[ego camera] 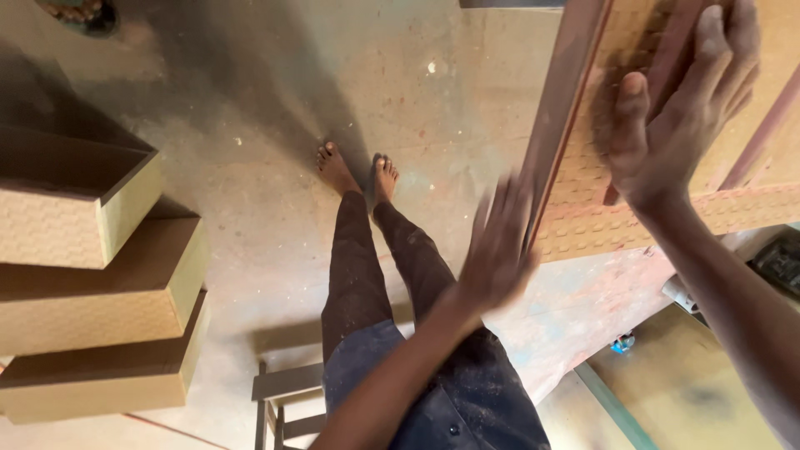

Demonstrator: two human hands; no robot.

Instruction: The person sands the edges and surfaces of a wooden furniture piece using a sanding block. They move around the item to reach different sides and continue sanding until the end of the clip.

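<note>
Panel: I am working on a large flat board (600, 217) with a tan, bumpy-textured face and reddish-brown framing strips, standing up at my right front and running out of view at the top and right.
Left hand: my left hand (498, 250) is blurring with motion, fingers spread and flat, right at the panel's long near edge; I cannot tell whether it is touching.
Right hand: my right hand (679, 108) is lying open, palm and fingers spread against the textured face near a framing strip (667, 58), gripping nothing.
Handling: I am judging it stiff, broad and awkward rather than fragile; the texture should be giving my palms grip.
Hold: the framed long edge (554, 125) looks the firmest place.
Edges: the corners look hard.
Room: bare dusty floor (250, 192) is lying ahead around my feet (358, 171); stacked tan boxes (92, 292) are standing well apart on my left, and a stool (283, 400) sits just beside my legs.
</note>
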